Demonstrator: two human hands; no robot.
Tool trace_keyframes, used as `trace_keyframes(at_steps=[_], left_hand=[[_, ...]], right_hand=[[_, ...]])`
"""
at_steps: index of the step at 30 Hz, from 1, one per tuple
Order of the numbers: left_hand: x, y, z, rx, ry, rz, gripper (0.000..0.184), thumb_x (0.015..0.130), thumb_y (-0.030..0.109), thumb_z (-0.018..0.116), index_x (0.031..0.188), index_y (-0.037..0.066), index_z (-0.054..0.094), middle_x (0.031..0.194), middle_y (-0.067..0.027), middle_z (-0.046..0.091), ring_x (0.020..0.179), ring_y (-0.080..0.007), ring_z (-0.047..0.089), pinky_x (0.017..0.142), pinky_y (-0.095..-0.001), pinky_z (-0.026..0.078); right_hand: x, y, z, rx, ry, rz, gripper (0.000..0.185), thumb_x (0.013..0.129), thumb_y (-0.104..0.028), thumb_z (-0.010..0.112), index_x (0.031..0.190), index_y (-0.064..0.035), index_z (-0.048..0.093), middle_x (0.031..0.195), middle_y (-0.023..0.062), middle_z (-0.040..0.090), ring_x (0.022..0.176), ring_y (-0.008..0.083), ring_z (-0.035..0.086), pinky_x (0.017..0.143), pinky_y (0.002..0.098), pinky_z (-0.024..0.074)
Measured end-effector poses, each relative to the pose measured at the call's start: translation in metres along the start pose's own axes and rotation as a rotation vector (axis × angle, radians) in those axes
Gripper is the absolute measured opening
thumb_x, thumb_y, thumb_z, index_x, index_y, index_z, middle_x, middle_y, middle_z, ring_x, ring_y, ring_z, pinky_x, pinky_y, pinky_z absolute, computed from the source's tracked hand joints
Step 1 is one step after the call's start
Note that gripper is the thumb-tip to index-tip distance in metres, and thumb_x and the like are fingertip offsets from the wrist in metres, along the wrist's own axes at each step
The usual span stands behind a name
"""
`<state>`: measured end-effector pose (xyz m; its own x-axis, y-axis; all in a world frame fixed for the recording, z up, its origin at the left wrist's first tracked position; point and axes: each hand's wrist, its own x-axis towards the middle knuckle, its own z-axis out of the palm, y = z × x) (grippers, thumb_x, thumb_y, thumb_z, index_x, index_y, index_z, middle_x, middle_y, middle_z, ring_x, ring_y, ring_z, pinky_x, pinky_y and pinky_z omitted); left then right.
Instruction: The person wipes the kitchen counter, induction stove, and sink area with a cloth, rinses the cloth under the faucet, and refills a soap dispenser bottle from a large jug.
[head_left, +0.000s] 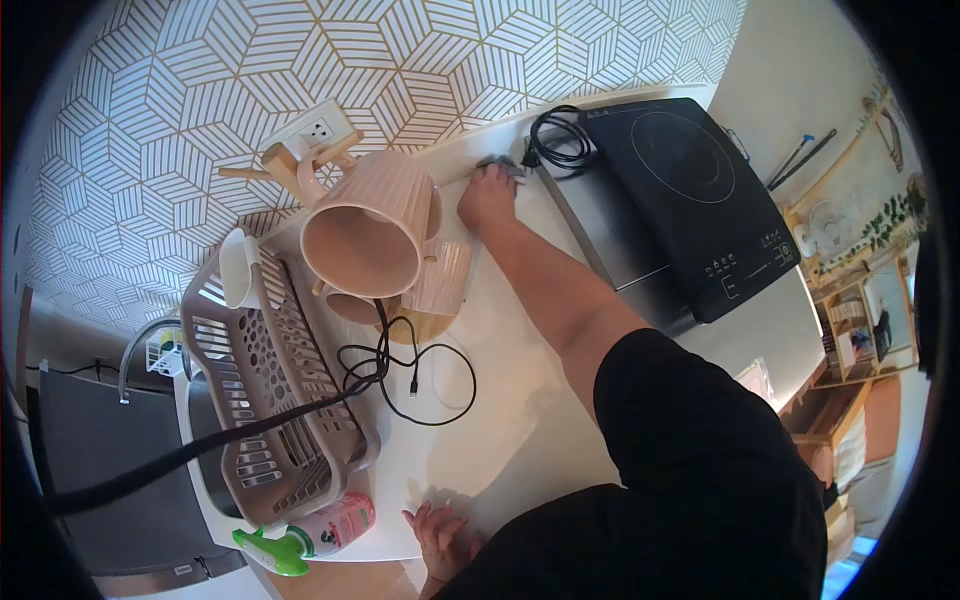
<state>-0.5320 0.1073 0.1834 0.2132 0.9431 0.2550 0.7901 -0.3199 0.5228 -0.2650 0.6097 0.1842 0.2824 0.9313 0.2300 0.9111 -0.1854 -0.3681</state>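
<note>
My right hand (490, 197) reaches to the back of the white counter (530, 400), its fingers closed on a bunched dark grey cloth (502, 166) against the backsplash. Just right of the cloth lies the coiled black cord (562, 140) of a black induction cooktop (690, 200). My left hand (440, 535) is at the counter's front edge, fingers apart and nothing in them. Left of it a pink spray bottle (340, 522) with a green trigger head lies tilted by the dish rack.
Pink ribbed mugs (365, 235) hang on a wooden mug stand (285, 170) at the back left. A taupe dish rack (285, 400) stands beside the sink. A black cable (432, 420) loops over the counter. A steel surface (600, 220) lies under the cooktop.
</note>
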Motion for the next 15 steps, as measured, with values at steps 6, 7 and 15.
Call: trace_keyframes(at_steps=[6,7,15], left_hand=[[0.000,-0.002,0.003,0.030,-0.009,0.019,0.049,0.064,0.020,0.076,0.108,0.020,0.055,0.118,-0.0085,0.052,0.131,-0.0375,0.038,0.112,-0.0667,0.013],[0.000,0.000,0.001,0.036,-0.014,0.021,0.049,0.064,0.020,0.076,0.109,0.020,0.055,0.118,-0.0087,0.052,0.130,-0.0375,0.038,0.112,-0.0667,0.013],[0.003,0.008,-0.001,0.074,-0.017,-0.034,0.051,0.060,0.019,0.075,0.108,0.020,0.056,0.119,-0.0081,0.052,0.131,-0.0375,0.037,0.112,-0.0677,0.013]], right_hand=[[-0.003,-0.020,0.029,0.222,-0.083,-0.490,0.033,0.085,-0.020,0.048,0.107,-0.0006,0.065,0.116,0.0239,0.057,0.113,0.0397,0.053,0.102,0.0456,0.0397],[-0.003,-0.024,0.023,0.336,-0.202,-0.582,0.033,0.085,-0.021,0.050,0.106,-0.0019,0.067,0.114,0.0238,0.060,0.110,0.0391,0.056,0.099,0.0431,0.0438],[-0.003,0.001,0.005,0.055,-0.117,-0.504,0.042,0.084,-0.014,0.059,0.123,-0.0008,0.057,0.125,0.0224,0.056,0.119,0.0378,0.050,0.102,0.0402,0.0404]])
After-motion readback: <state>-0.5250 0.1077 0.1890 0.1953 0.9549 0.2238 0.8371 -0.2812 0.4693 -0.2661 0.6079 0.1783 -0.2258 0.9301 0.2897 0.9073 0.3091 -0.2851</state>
